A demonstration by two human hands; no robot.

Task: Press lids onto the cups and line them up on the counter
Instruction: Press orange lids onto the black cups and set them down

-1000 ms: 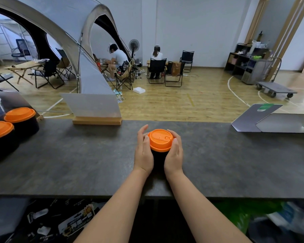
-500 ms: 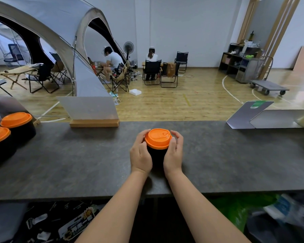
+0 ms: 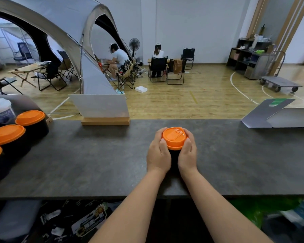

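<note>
While the black cup [image 3: 173, 155] stands on the dark worktop [image 3: 95, 163], the left hand [image 3: 158, 155] and the right hand [image 3: 187, 154] grip it from both sides, fingers curled at its orange lid [image 3: 174, 138]. Three other lidded cups [image 3: 30, 120] stand well apart at the left edge.

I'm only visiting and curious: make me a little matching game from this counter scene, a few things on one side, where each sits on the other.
Things:
1. black cup with orange lid
2. row of lidded black cups
3. clear sign in wooden base
4. grey folded card

Places:
A. counter's far right
B. between left hand and right hand
C. counter's left end
D. far edge, left of centre

Pairs: 1-B, 2-C, 3-D, 4-A
</note>
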